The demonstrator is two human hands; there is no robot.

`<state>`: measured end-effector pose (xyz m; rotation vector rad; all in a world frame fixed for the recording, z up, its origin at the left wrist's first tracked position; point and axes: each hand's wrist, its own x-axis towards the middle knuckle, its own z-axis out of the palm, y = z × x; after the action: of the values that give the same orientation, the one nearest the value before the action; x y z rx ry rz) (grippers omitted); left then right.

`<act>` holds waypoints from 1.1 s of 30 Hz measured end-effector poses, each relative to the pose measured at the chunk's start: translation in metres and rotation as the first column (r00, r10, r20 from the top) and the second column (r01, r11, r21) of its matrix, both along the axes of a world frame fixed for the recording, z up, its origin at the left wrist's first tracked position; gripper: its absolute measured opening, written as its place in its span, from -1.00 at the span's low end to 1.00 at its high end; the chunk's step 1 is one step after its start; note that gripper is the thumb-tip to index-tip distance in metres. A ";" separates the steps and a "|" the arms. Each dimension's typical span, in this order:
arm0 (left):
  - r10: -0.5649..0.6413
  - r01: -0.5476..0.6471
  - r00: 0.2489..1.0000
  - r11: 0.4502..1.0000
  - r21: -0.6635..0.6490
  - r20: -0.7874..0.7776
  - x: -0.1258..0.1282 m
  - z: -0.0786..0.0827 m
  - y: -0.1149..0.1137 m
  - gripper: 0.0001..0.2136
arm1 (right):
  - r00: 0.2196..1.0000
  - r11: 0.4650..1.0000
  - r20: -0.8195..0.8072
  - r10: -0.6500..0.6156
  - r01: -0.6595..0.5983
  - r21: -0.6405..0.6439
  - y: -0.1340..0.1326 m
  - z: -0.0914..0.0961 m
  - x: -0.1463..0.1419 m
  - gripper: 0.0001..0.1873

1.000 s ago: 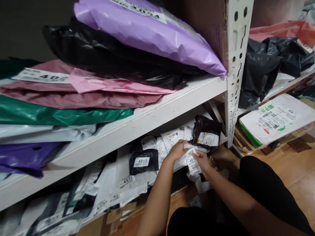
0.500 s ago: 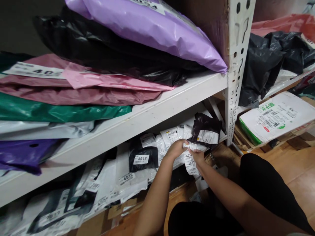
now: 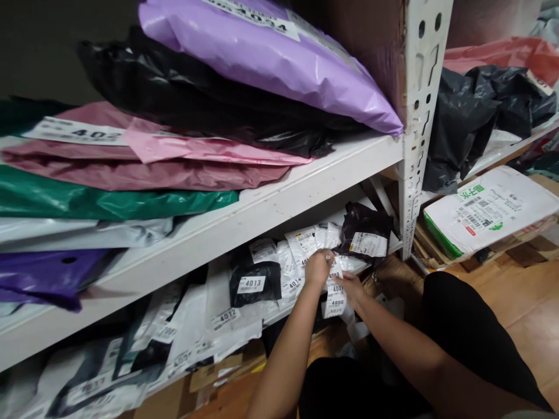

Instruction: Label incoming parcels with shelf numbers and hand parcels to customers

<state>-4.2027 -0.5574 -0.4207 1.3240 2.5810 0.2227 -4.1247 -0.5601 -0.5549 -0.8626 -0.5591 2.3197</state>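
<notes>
Right hand (image 3: pixel 350 288) pinches a label strip (image 3: pixel 336 305) reading 4008, left hand (image 3: pixel 318 269) can't tell from here; black bag (image 3: pixel 271 284) says 4013.

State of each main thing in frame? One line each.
Label strip: hanging down, printed numbers showing
Right hand: pinching the label strip
Left hand: fingers curled near the strip's top, hold unclear
Black 4013 bag: lying label up
Dark bag beyond the hands: crumpled, label showing
Lilac bag: lying atop its stack
Pink bag: creased
White-and-green box: lying flat
</notes>
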 end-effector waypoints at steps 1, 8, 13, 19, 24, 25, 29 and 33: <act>0.008 -0.008 1.000 1.000 0.001 0.005 0.000 -0.001 0.001 -0.86 | 1.000 1.000 0.006 -0.001 0.001 -0.016 -0.004 0.001 0.003 -0.44; 0.035 -0.035 0.999 0.999 -0.004 0.022 0.006 -0.009 0.003 -0.86 | 0.989 0.996 0.140 -0.056 0.066 -0.062 -0.019 0.003 0.022 -0.46; 0.032 -0.032 0.999 0.999 -0.018 0.010 0.007 -0.009 0.005 -0.83 | 0.986 1.000 0.166 -0.022 0.020 0.015 -0.025 0.011 0.039 -0.49; 0.035 -0.035 0.999 0.997 -0.073 -0.003 0.011 -0.014 0.009 -0.85 | 0.977 0.990 0.194 0.088 -0.108 0.095 -0.024 0.015 0.077 -0.43; 0.020 -0.023 0.999 0.997 -0.067 -0.049 0.007 -0.016 0.015 -0.80 | 0.966 0.967 0.236 0.103 -0.152 0.204 -0.018 0.019 0.104 -0.46; 0.012 -0.016 0.998 0.998 -0.061 -0.055 0.006 -0.014 0.016 -0.80 | 0.965 0.961 0.242 0.096 -0.153 0.230 -0.018 0.021 0.109 -0.46; -0.017 0.014 0.997 0.999 -0.039 -0.070 0.006 0.000 0.012 -0.79 | 0.966 0.934 0.254 0.053 -0.138 0.328 -0.018 0.030 0.124 -0.47; 0.119 -0.109 0.993 0.956 0.272 -0.022 0.041 0.001 -0.018 -0.73 | 0.967 0.901 0.253 0.008 -0.117 0.417 -0.016 0.035 0.128 -0.52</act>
<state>-4.1617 -0.5753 -0.4197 1.2735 2.7388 0.5952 -3.9971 -0.5762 -0.5201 -0.9260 -1.1718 2.0323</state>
